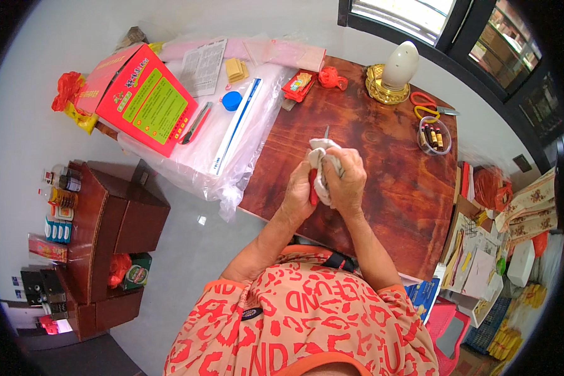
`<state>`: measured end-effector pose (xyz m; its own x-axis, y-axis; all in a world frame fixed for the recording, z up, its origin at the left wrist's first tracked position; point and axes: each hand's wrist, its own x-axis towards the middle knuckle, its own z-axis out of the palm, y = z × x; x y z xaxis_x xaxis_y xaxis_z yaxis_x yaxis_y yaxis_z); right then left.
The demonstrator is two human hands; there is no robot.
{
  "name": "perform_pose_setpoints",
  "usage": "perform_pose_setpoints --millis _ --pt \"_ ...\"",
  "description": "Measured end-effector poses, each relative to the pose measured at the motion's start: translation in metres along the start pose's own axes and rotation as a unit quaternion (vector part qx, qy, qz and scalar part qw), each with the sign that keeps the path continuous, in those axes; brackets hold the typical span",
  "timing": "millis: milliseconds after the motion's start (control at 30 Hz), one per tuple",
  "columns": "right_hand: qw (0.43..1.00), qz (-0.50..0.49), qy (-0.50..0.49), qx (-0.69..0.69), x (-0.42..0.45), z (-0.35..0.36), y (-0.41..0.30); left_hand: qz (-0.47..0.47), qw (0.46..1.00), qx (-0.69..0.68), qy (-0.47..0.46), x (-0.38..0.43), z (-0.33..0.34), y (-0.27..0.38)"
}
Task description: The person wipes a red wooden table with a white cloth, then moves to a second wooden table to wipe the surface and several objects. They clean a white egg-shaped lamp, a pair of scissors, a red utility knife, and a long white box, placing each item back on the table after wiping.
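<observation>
Above the brown wooden tabletop (392, 197), my left hand (295, 193) grips the red handle (313, 187) of a tool. A narrow metal tip (327, 132) of that tool sticks out beyond the cloth; the part between is hidden, so its exact kind cannot be told. My right hand (348, 180) clasps a whitish cloth (323, 181) that is folded around the tool. Both hands are close together, thumbs towards each other. To their left, a white-and-blue ruler-like box or strip (237, 127) lies on a stack covered in clear plastic (207, 183).
A red carton (143, 101), a utility knife (197, 123) and a blue cap (231, 100) rest on the plastic-covered stack. Red-and-yellow-handled scissors (425, 107), a tub of small bottles (434, 136) and a white egg-shaped ornament (401, 66) stand at the table's far right.
</observation>
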<state>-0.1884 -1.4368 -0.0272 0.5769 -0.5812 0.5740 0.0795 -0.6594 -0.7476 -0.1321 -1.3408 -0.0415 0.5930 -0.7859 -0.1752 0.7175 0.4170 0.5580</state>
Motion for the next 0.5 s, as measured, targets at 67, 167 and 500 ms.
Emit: perform_pose_setpoints --millis 67,167,500 --pt "0.998 0.045 0.033 0.028 0.008 -0.001 0.012 -0.073 0.997 -0.017 -0.028 0.000 -0.008 0.003" --pt "0.955 0.221 0.014 0.199 0.016 -0.010 0.008 -0.070 0.995 -0.071 0.019 -0.003 -0.013 0.007" --pt "0.970 -0.157 -0.187 -0.019 -0.030 -0.028 -0.030 0.028 0.994 -0.014 0.104 -0.003 -0.025 0.020"
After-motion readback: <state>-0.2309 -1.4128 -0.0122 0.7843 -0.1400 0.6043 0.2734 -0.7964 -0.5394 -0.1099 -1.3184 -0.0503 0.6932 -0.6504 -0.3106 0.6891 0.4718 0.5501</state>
